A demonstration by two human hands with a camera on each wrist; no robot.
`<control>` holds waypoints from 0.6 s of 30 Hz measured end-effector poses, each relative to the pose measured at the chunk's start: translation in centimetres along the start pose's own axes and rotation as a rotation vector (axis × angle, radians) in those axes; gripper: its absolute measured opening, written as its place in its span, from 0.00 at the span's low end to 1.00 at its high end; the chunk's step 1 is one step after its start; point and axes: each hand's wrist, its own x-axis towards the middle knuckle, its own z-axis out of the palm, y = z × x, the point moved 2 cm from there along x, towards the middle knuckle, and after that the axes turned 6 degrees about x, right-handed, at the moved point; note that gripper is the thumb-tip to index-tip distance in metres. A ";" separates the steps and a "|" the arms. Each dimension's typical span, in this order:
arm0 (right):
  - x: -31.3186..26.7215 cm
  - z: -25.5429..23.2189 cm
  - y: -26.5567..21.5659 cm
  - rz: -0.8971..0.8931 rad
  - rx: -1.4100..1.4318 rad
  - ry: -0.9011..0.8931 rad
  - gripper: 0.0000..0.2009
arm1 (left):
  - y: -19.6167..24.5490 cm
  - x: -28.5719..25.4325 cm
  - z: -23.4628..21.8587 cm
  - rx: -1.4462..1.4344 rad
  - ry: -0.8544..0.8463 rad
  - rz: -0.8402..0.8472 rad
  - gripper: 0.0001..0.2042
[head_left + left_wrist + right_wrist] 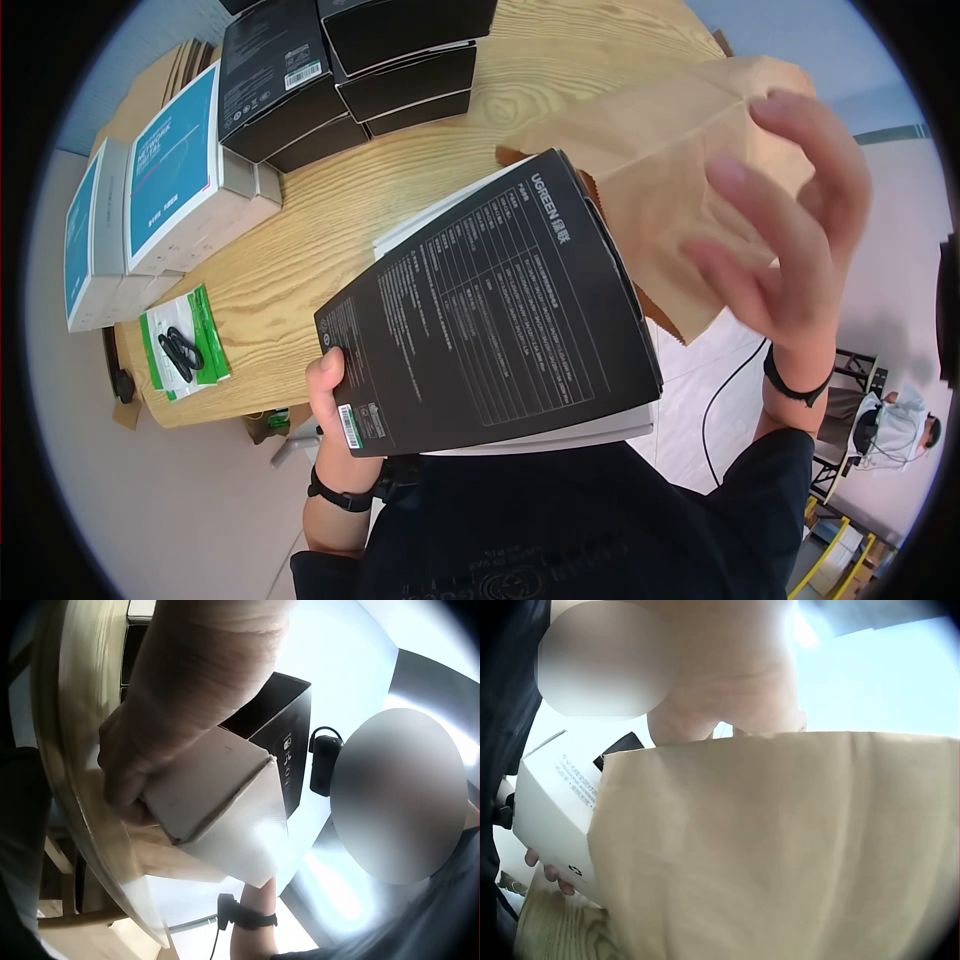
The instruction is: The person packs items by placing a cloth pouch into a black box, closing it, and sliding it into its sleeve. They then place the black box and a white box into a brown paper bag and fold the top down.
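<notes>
Bagging, apparently
Left hand (329, 390) grips black box (480, 320) over white box (570, 436); beyond, right hand (806, 258) spread by paper bag (670, 165), likely needing steadying

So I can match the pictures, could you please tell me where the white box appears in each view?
Head: white box mid-picture, only edges showing from under the black box.
Left wrist: white box central, in front of the black box.
Right wrist: white box at left, partly behind the bag.
Shared landmark: the left hand, visible in all three.
</notes>
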 end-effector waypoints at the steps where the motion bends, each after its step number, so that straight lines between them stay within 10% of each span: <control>1: 0.1 -0.3 -0.5 -0.002 0.004 0.000 0.25 | 0.1 -0.1 -0.2 0.037 -0.036 0.015 0.25; 7: 0.2 -0.6 -2.6 0.127 0.182 -0.397 0.23 | 0.8 -1.1 -1.5 0.084 0.032 0.063 0.26; 18: -4.3 1.6 -5.7 0.312 0.391 -0.156 0.14 | 2.3 -1.8 -0.6 0.066 0.032 0.076 0.25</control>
